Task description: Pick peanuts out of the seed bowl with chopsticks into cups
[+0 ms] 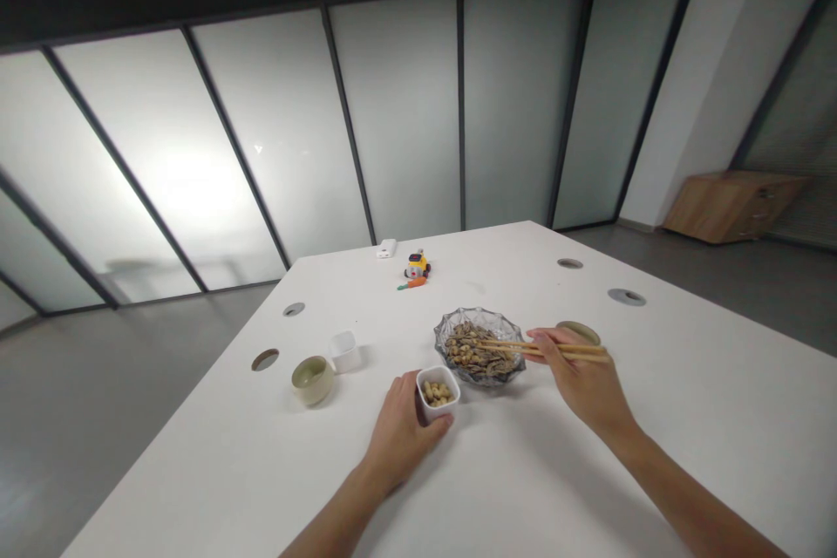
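My left hand (406, 429) is wrapped round a small white square cup (456, 402) with peanuts (437, 393) in it, on the white table. Between the fingers of my right hand (581, 379) is a pair of wooden chopsticks (549, 350). Their tips reach into a clear glass bowl (451, 323) with a scalloped rim. Inside that bowl lies a mix of peanuts and what look like sunflower seeds (484, 349). Whether the tips pinch anything is too small to tell. The cup stands just left of the bowl's near side.
To the left stand a pale green cup (312, 384) and another white square cup (344, 354). A similar greenish round item (581, 330) sits partly behind my right hand. Farther off are a yellow toy vehicle (418, 265), an orange-and-green object (411, 283) and a white box (386, 248).
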### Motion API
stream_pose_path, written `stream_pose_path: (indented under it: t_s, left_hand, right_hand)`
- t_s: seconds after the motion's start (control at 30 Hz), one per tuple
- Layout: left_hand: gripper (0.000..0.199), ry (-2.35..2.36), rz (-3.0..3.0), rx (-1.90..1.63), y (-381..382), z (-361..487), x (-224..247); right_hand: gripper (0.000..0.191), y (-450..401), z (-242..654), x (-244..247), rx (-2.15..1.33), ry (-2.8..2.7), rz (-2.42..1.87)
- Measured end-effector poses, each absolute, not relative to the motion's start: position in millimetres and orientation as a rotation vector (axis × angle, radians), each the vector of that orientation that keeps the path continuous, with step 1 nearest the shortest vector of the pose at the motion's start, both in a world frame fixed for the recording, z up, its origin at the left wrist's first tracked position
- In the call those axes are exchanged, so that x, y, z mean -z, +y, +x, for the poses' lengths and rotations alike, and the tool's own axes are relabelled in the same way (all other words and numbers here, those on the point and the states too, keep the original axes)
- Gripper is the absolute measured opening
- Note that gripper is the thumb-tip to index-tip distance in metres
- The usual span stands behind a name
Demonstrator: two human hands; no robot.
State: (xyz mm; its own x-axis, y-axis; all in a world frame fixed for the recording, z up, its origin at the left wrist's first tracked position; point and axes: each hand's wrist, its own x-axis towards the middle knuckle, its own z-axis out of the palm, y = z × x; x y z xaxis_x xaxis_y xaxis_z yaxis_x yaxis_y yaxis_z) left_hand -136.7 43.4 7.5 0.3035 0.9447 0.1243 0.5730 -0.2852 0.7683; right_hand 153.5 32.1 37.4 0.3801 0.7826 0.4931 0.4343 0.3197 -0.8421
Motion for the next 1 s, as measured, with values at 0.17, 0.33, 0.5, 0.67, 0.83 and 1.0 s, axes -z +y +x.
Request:
stream_pose_path:
  t_s: [0.17, 0.33, 0.5, 0.67, 0.83, 1.0]
  left_hand:
    - [0.042, 1.343, 1.969, -0.783, 44, -137, -8]
    - [0.043, 1.336, 1.965, -0.789, 43, -137, -9]
    - [0.041, 1.358, 1.969, -0.774, 43, -137, -10]
    - [0.044, 1.355, 1.959, -0.777, 42, -136, -11]
    - [0.044, 1.357, 1.953, -0.774, 42, -136, -12]
    - [0.047, 1.335, 1.974, -0.783, 42, -137, -12]
  right_hand:
    - [0.048, 31, 154, -44, -0.415, -1.118, -1.249]
    - [0.049, 34, 157, -43, -0.625, -0.903, -1.095]
    - [0.04, 40, 162, -39, -0.796, -0.736, -0.935]
    - [0.035, 42, 166, -40, -1.02, -0.504, -0.852]
    - [0.033, 40, 160, -40, -1.088, -0.502, -0.825]
    - [0.034, 35, 150, -33, -1.091, -0.722, -0.937]
